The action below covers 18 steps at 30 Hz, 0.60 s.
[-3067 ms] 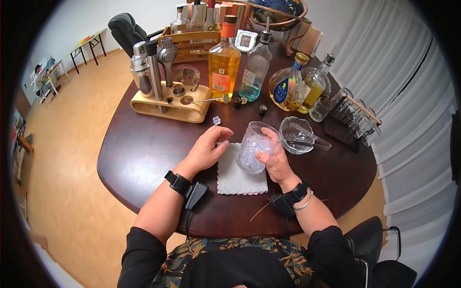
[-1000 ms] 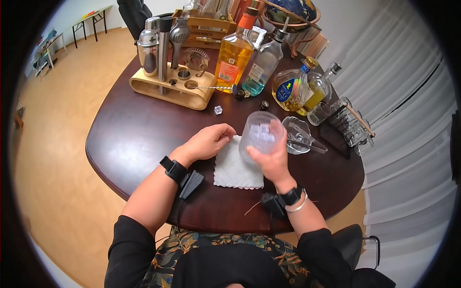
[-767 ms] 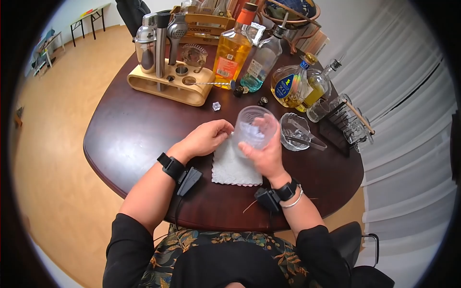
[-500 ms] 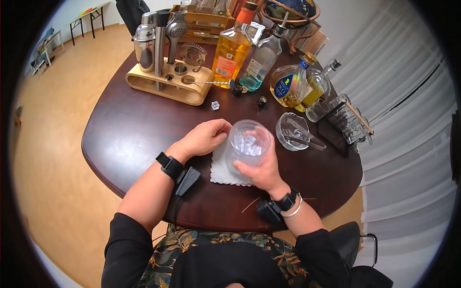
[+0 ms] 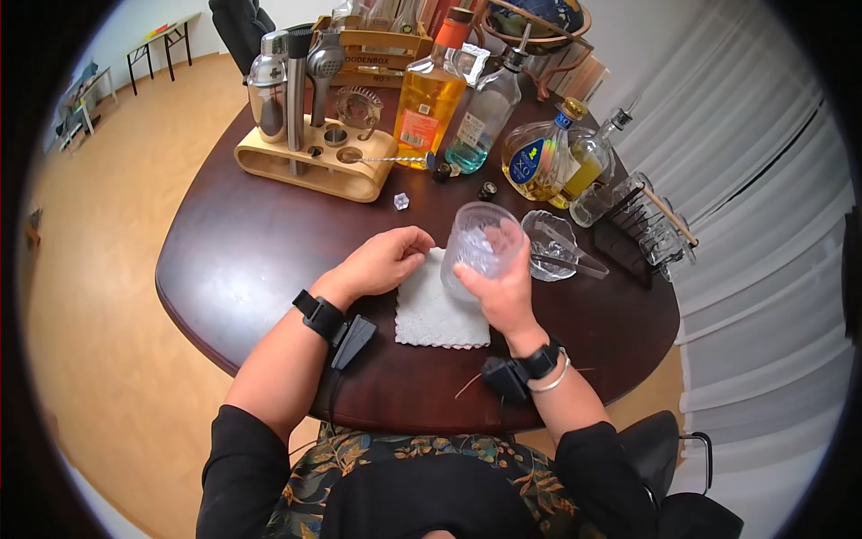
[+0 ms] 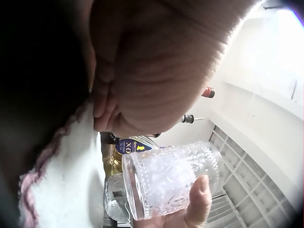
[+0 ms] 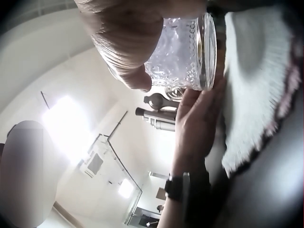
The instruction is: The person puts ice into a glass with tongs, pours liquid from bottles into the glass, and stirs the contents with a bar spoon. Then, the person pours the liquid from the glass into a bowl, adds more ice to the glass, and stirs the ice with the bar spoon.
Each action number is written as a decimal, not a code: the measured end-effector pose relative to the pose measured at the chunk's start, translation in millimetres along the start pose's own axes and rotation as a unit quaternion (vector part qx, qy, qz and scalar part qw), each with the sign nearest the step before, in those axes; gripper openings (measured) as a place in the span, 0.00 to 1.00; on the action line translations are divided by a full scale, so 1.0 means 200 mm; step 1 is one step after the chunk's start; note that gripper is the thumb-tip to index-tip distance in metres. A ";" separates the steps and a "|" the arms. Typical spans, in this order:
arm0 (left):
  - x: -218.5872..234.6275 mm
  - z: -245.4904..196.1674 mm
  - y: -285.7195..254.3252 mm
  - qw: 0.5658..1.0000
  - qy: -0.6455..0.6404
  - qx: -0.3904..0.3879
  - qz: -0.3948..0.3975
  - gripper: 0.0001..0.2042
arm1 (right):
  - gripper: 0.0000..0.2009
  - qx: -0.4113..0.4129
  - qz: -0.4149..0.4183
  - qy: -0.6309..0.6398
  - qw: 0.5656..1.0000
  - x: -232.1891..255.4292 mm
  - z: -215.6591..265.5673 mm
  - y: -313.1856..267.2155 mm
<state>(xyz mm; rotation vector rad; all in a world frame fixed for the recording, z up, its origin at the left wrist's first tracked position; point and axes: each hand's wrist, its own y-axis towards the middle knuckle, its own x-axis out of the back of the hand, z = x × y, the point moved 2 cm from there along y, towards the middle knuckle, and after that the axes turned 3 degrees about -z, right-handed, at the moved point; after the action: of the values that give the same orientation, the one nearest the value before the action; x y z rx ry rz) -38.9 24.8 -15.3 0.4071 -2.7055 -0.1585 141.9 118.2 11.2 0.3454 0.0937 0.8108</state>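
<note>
My right hand [image 5: 505,292] grips a clear, embossed glass tumbler [image 5: 478,256] with ice cubes inside. Its thumb lies along the near side and the fingers wrap the far side. The tumbler tilts a little, and in the right wrist view its thick base [image 7: 208,52] is raised off a white cloth [image 5: 442,314] with a scalloped pink edge. My left hand [image 5: 382,260] rests at the cloth's upper left corner, fingers loosely curled; in the left wrist view its fingertips [image 6: 99,114] are right at the cloth. Beyond it, a single ice cube [image 5: 401,201] lies on the table.
Behind the hands stand a wooden bar-tool stand [image 5: 359,187], an orange-capped amber bottle [image 5: 429,99], a pourer-topped bottle [image 5: 485,117] and an XO bottle [image 5: 536,162]. A glass bowl [image 5: 549,260] with tongs [image 5: 584,260] sits right of the tumbler, near a glass rack [image 5: 628,247].
The tumbler in my right hand has circled above the cloth, tipping different ways; since half a second ago it has moved right and away from me. My left hand has stayed nearly still.
</note>
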 end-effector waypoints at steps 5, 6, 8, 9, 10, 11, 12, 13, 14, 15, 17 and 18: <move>0.00 -0.05 0.00 1.000 0.005 0.011 0.009 0.13 | 0.44 0.014 0.042 -0.027 0.999 -0.03 0.00 -0.06; -0.01 -0.03 0.00 1.000 -0.005 0.015 0.011 0.13 | 0.43 0.045 0.005 -0.062 0.997 -0.01 -0.04 -0.01; -0.01 0.00 0.01 0.999 -0.022 0.020 0.013 0.13 | 0.42 0.102 -0.062 -0.142 0.983 0.03 -0.06 0.06; 0.00 0.00 0.01 1.000 -0.016 0.015 0.013 0.13 | 0.42 0.068 -0.048 -0.093 0.992 0.04 -0.06 0.05; 0.00 0.00 0.01 1.000 -0.013 0.009 0.011 0.13 | 0.42 0.034 -0.030 -0.046 0.998 0.05 -0.03 0.00; -0.01 0.00 0.01 1.000 -0.012 0.005 0.010 0.12 | 0.43 -0.003 -0.012 -0.002 1.000 0.05 -0.01 -0.05; -0.02 0.04 0.02 1.000 -0.014 0.007 0.013 0.13 | 0.44 0.014 0.020 -0.035 0.999 0.06 -0.08 -0.08; -0.02 0.03 0.02 1.000 -0.019 -0.001 0.003 0.12 | 0.45 0.027 0.044 -0.045 0.998 0.02 -0.03 -0.11; -0.02 0.02 0.02 1.000 -0.022 -0.009 -0.006 0.12 | 0.44 0.044 0.041 -0.050 0.997 0.00 -0.02 -0.10; -0.02 0.01 0.02 0.999 -0.025 -0.017 -0.015 0.11 | 0.44 0.062 0.038 -0.054 0.996 -0.02 -0.02 -0.07; -0.03 0.01 0.01 0.999 -0.038 -0.007 -0.015 0.11 | 0.44 0.083 -0.018 -0.058 0.995 -0.02 -0.04 0.02; -0.02 0.00 0.00 0.999 -0.039 -0.005 -0.013 0.11 | 0.43 0.088 -0.039 -0.103 0.990 0.02 -0.07 0.04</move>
<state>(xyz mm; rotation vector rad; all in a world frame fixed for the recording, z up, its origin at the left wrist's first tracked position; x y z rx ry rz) -34.8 25.7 -17.4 0.4409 -2.7765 -0.1994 135.1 129.6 0.8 0.5875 -0.0149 0.6861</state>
